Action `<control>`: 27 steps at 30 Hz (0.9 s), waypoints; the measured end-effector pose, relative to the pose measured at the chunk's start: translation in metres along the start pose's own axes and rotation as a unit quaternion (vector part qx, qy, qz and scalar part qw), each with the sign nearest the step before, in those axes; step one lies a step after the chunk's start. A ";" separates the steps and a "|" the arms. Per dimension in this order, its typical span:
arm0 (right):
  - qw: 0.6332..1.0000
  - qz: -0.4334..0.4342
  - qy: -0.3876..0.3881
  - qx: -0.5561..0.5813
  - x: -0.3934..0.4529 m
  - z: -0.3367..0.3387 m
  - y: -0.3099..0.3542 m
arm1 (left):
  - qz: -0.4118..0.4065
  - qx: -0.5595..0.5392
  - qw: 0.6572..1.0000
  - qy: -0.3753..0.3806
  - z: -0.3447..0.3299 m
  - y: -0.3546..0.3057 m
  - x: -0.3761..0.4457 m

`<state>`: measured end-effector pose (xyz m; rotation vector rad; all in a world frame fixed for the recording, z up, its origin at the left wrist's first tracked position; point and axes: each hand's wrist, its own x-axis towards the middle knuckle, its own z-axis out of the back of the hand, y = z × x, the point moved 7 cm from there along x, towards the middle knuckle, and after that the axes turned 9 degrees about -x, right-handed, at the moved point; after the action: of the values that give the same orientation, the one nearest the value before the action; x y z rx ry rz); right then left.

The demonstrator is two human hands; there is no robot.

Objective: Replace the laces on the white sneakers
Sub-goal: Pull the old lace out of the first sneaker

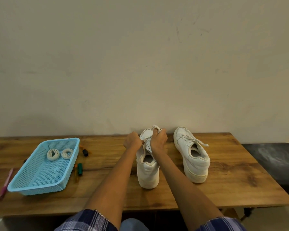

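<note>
Left sneaker (148,165), table (223,189) centre, heel toward wearer: old lace (156,128) pinched by right hand (158,140), evidently for unthreading; left hand (132,141) curled, steadying eyelets. Spare coiled laces (53,154) waited in blue basket (40,182).

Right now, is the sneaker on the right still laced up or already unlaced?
Laced. The right sneaker has its lace crossing the eyelets, its ends trailing loose beside the opening; whether it is knotted, cannot tell.
</note>
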<state>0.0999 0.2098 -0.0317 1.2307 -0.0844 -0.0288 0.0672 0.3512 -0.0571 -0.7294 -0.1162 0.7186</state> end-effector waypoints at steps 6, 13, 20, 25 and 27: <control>1.000 0.016 -0.009 0.007 -0.004 -0.002 0.002 | -0.003 0.002 1.000 -0.003 0.001 -0.001 -0.002; 0.999 0.034 -0.029 0.000 -0.007 0.000 0.006 | -0.008 0.014 1.000 -0.007 0.001 -0.005 -0.004; 0.999 0.028 -0.025 -0.013 -0.002 -0.001 0.003 | -0.010 0.016 1.000 -0.006 0.000 -0.005 -0.004; 0.997 -0.058 -0.045 0.014 0.003 0.004 -0.011 | -0.006 0.002 1.000 0.001 0.001 -0.005 -0.004; 0.994 -0.100 -0.049 0.022 0.004 0.005 -0.018 | -0.006 0.003 1.000 0.000 0.001 -0.005 -0.006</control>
<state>0.1037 0.1988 -0.0473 1.2782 -0.0480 -0.2631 0.0653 0.3453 -0.0518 -0.7225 -0.1187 0.7076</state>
